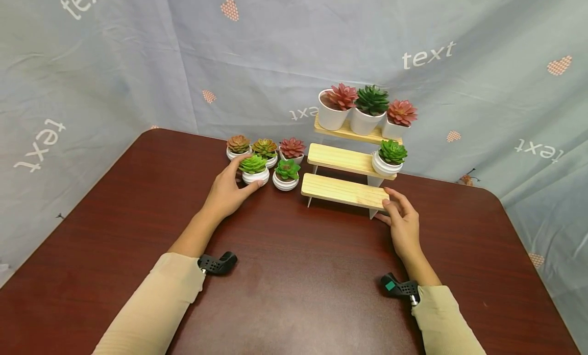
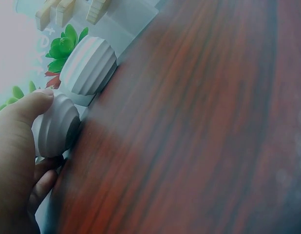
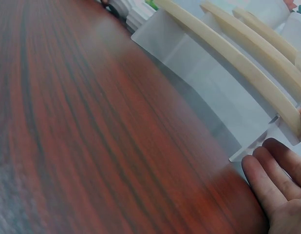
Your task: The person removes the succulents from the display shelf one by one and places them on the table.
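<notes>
My left hand [image 1: 227, 189] holds a light green potted succulent [image 1: 254, 177] on the table, its thumb and fingers on opposite sides of the white ribbed pot. In the left wrist view the thumb lies against this pot [image 2: 55, 124]. Just right of it stands another green potted succulent [image 1: 286, 181], apart from the hand. At the right end of the lowest step of a three-tier wooden display stand [image 1: 342, 189], my right hand [image 1: 401, 222] grips the board. The right wrist view shows its fingertips [image 3: 255, 168] close beside the clear leg; the thumb is mostly cut off.
Behind the left hand stand an orange succulent [image 1: 238, 145], a yellow-green one [image 1: 264, 149] and a red one [image 1: 292, 149]. The top tier bears a red [image 1: 332, 112], a dark green [image 1: 367, 121] and another red plant [image 1: 397, 128]. A green succulent [image 1: 388, 166] sits on the middle tier's right end.
</notes>
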`<act>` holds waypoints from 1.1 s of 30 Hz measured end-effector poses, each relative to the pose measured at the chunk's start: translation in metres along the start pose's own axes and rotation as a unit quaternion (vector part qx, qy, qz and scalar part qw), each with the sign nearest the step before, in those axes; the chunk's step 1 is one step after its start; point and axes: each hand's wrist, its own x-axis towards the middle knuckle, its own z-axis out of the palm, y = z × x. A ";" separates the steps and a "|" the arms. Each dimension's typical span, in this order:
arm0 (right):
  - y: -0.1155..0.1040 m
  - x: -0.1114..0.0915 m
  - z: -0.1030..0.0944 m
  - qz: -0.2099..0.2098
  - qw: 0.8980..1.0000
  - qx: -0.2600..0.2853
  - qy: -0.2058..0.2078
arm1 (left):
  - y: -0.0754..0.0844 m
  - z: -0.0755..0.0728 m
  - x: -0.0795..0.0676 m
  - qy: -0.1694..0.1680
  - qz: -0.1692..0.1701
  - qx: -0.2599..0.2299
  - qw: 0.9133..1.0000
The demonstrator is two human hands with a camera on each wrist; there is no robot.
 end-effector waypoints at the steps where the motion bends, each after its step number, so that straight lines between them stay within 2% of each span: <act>1: 0.000 0.000 0.000 0.001 1.000 0.000 0.000 | 0.000 0.000 0.000 -0.001 -0.001 -0.001 1.000; 33: 0.002 0.000 0.000 -0.003 1.000 0.002 -0.001 | -0.001 0.001 0.001 0.007 -0.002 -0.008 1.000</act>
